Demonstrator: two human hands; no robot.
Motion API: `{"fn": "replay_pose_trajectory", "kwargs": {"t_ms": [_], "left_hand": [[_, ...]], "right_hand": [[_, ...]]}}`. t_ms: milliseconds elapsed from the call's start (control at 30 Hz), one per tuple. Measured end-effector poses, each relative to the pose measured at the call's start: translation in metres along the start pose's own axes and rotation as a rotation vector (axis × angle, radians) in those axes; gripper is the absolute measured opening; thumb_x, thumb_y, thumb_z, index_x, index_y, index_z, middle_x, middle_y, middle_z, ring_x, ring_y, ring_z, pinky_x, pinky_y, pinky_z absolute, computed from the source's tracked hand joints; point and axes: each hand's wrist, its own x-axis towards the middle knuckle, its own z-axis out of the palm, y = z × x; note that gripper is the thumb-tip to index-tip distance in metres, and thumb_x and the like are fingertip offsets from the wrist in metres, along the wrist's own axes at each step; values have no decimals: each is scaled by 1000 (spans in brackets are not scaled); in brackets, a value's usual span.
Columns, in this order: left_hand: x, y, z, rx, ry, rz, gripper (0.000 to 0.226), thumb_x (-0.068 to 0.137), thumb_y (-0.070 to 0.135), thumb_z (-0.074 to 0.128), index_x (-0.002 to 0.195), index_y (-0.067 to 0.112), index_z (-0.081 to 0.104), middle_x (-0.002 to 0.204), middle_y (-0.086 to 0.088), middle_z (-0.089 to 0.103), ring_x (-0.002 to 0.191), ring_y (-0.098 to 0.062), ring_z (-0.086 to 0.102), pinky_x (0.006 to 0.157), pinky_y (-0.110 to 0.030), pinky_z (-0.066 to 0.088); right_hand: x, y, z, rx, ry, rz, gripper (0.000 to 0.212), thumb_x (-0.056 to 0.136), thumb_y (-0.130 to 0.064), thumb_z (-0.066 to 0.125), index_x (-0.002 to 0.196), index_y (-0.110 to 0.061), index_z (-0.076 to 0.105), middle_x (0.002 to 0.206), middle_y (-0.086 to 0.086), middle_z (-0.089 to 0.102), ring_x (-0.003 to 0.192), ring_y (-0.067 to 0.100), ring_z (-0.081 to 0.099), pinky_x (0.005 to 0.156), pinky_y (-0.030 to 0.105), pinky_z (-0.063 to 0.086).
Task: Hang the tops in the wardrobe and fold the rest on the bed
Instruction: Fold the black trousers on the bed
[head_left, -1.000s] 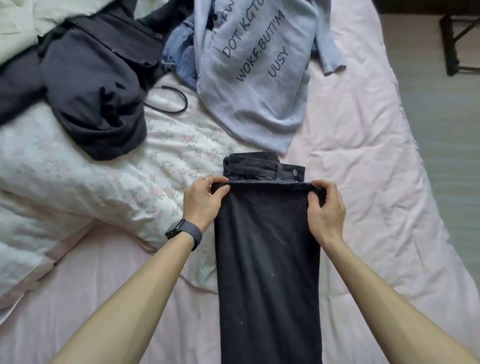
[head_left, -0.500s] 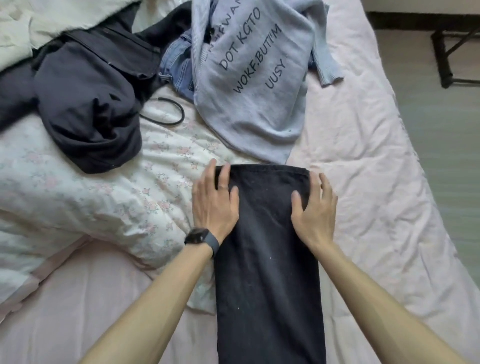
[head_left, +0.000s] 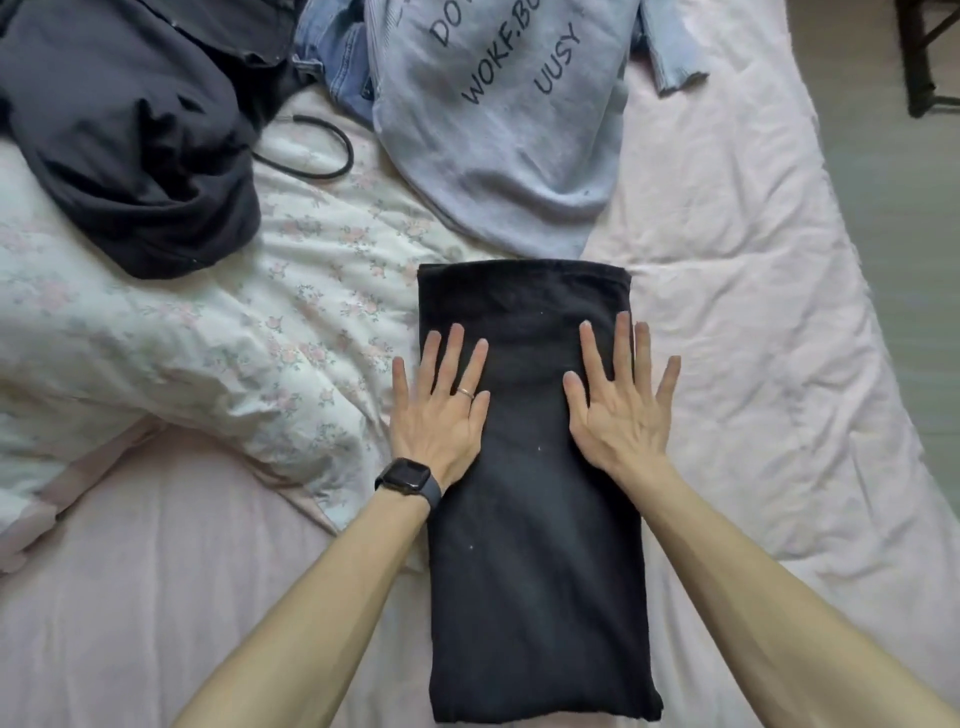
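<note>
- Two hands down flat on the black pants (head_left: 535, 571), one on each side.
- Left hand (head_left: 441, 421): wide open, fingers straight and spread, pressing on the left edge, gripping nothing.
- Its little finger off the cloth, on the flowery quilt (head_left: 208, 338).
- Right hand (head_left: 618, 415): wide open too, fingers straight and spread, pressing on the right edge, gripping nothing.
- Its little finger off the cloth, over the pink bed (head_left: 753, 364).
- Pants folded into one long strip, flat on the bed.
- Left side of the pants on a corner of the quilt, the rest on the pink bed.
- Far end of the pants just beside the hem of the grey top (head_left: 509, 156); cannot tell if touching.
- Top spread out on the bed, dark letters on it.
- Blue jeans (head_left: 337, 67) poking out at the left side of the top.
- Big dark heap (head_left: 135, 145) of cloth at the far left, on the quilt.
- Thin black loop (head_left: 349, 156) on the quilt, between the heap and the top.
- Black watch (head_left: 408, 478) on the left wrist, thin ring (head_left: 466, 393) on a left finger.
- Grey floor (head_left: 924, 260) to the right of the bed.
</note>
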Motion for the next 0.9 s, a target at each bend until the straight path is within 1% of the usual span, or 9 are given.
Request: {"fn": "replay_pose_trajectory", "kwargs": {"t_ms": [100,200,333,400,467,633,733,867,900], "left_hand": [[-48,23,-6,-110,23,-10,65,101,44,29,161,27,8,169,0,-1,155,-21,-1,122,-54,-3],[-103,48,-1,-154,-46,37,68,100,44,36,161,25,11,169,1,0,155,-19,-2,122,-53,1],[-139,37,13,-108,-178,27,66,102,50,31,160,32,6,168,5,-4,155,-17,-7,121,-51,-10],[-138,19,18,-32,-215,98,64,102,55,26,160,36,6,168,8,-2,155,-15,0,120,-53,-13],[-135,8,21,8,-235,141,63,102,56,25,159,37,8,167,9,1,154,-14,6,121,-55,-7],[-155,22,11,-3,-216,14,63,105,50,27,160,32,4,168,3,-5,155,-19,-6,121,-53,-9],[-191,37,3,-96,-241,-25,66,103,48,28,161,24,6,168,-2,-6,154,-20,-10,121,-53,-3],[-255,59,-1,-167,-308,155,69,99,52,34,160,22,19,168,-4,5,155,-24,2,121,-57,15],[-266,61,0,-162,-315,169,72,98,56,35,160,22,20,167,-6,7,155,-26,5,121,-57,15]], "right_hand": [[-32,-3,-16,51,5,31,68,103,-46,33,163,-28,6,170,5,-9,156,24,-10,121,64,0],[-97,-22,-15,91,-3,-111,68,101,-47,33,162,-29,9,170,4,-4,157,25,-3,123,59,-2],[-167,-25,8,50,-96,-222,63,103,-46,30,162,-31,12,170,1,0,157,23,2,123,58,7],[-172,-10,17,5,-116,-214,60,105,-48,28,161,-34,13,170,-1,1,157,20,3,123,59,12],[-168,-3,21,-13,-119,-188,59,105,-50,29,161,-38,14,170,-2,3,157,18,4,123,59,7],[-179,-11,10,59,-134,-35,65,103,-48,31,162,-31,10,170,3,-3,157,19,-2,123,60,1],[-208,-4,-4,86,-130,-148,70,101,-49,34,163,-23,11,170,6,0,157,22,1,124,57,1],[-264,13,-13,126,-173,-321,73,100,-52,39,161,-17,20,170,8,5,157,24,5,123,57,14],[-277,16,-13,130,-195,-353,74,100,-53,41,161,-17,21,170,9,6,157,25,5,123,57,14]]}}
